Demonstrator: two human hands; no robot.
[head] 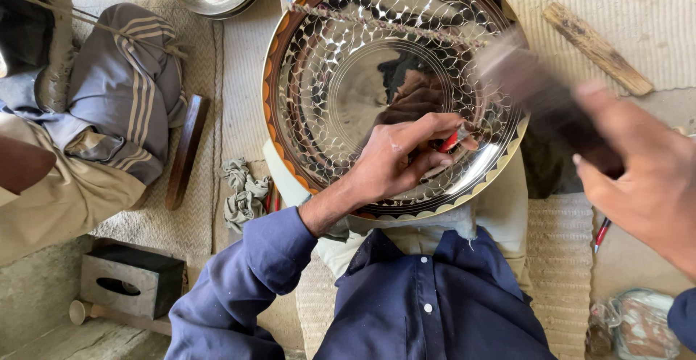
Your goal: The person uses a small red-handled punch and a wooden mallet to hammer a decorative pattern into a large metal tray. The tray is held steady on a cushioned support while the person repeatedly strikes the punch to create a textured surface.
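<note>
A large round shiny metal tray with a scalloped engraved pattern and orange-gold rim (330, 70) rests tilted on the person's lap, over a cream cloth (500, 208). The left hand (402, 160) pinches a small red-handled chisel (451, 141) against the tray's lower right face, fingers closed on it. The right hand (641, 175) grips a dark wooden mallet (540, 92) (blurred), raised just beside the rim. A crumpled grey rag (243, 193) lies on the woven mat (239, 77) nearby.
</note>
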